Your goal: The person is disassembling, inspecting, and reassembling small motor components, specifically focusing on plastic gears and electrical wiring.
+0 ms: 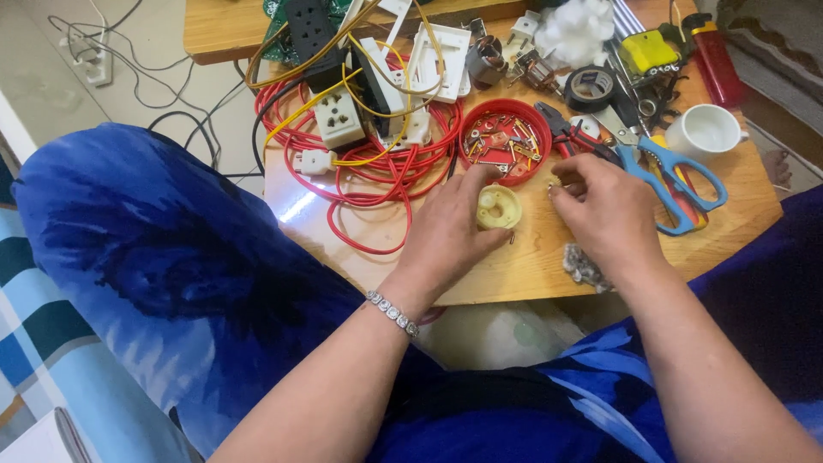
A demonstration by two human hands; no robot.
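Red wire (377, 171) lies coiled at the left of the wooden table (531, 257), a red dish (504, 141) of small metal parts beyond the hands. The left hand (450, 236) pinches a round cream plastic part (498, 207) by its rim, just above the tabletop. It looks light, stiff and small enough to slip, so the rim seems the sound hold. The right hand (604, 206) has its fingertips pressed on something tiny, with blue scissors (677, 180) beside it.

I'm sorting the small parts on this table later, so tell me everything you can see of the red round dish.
The red round dish is a shallow, circular tray with a low raised rim, plastic by its look. It sits flat on the wooden table, beyond both hands. It holds many small loose parts, metal contacts and red pieces among them. Coiled red wire lies against its left side, and red-handled pliers lie at its right. Neither hand touches it.
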